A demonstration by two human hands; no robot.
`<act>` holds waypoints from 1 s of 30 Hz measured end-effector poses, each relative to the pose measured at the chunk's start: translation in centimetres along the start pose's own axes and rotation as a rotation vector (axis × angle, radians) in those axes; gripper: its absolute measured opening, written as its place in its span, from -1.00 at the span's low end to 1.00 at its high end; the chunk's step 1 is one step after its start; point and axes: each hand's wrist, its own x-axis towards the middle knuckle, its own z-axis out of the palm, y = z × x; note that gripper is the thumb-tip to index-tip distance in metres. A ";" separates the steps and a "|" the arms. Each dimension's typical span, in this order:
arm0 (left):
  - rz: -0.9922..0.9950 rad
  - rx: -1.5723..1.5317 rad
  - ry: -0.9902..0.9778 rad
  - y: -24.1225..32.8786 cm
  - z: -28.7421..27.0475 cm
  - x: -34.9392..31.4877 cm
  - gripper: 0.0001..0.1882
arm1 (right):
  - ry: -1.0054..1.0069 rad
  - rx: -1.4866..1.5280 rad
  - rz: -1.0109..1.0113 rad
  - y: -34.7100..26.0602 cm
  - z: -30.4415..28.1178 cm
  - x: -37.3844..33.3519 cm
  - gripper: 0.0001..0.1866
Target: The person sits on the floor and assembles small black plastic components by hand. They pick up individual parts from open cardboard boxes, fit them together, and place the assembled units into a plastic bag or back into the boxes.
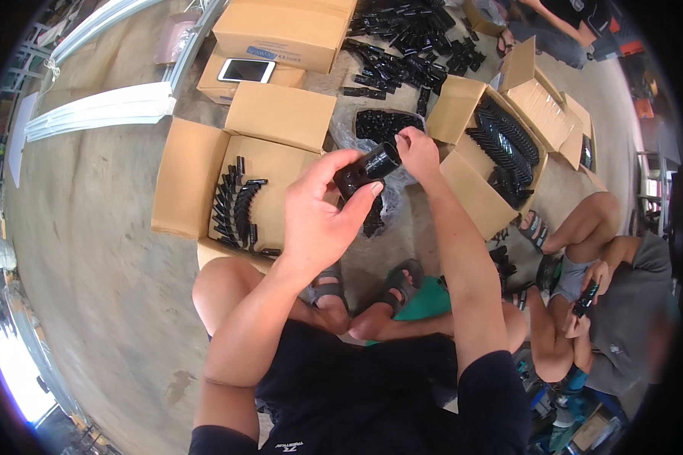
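My left hand (317, 216) grips a glossy black pipe fitting (378, 161), its fingers and thumb wrapped around the lower body. The fitting's round open end tilts up and to the right. Just beside that end is my right hand (419, 155), with thumb and fingertips pinched together. Whatever it may hold is too small to tell. Behind both hands, a clear plastic bag (391, 199) lies by a container of small black pieces (387, 123). My left forearm passes in front of an open cardboard box (180, 178) in which black fittings (243, 208) lie in curved rows.
A pile of black fittings (410, 42) covers the floor at the back. A white phone (247, 70) lies on a closed carton at the back left. To the right stands an open box (463, 189) of stacked fittings. A co-worker (622, 303) sits at right, holding a black piece.
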 end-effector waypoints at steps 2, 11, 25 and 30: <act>0.100 0.171 -0.005 -1.2 -0.4 -0.1 -0.60 | 0.055 0.229 0.005 -2.9 -3.1 -0.2 -0.85; 0.370 0.544 -0.082 0.9 -0.1 -1.9 -0.64 | -0.011 0.293 -0.508 -18.4 -21.6 -7.9 -0.87; 0.612 0.604 0.000 3.5 -0.5 -6.4 -0.56 | 0.144 -0.243 -0.817 -22.4 -23.7 -14.6 -0.75; 0.648 0.610 0.019 3.8 0.1 -6.7 -0.58 | 0.138 -0.383 -0.825 -22.7 -23.7 -15.1 -0.77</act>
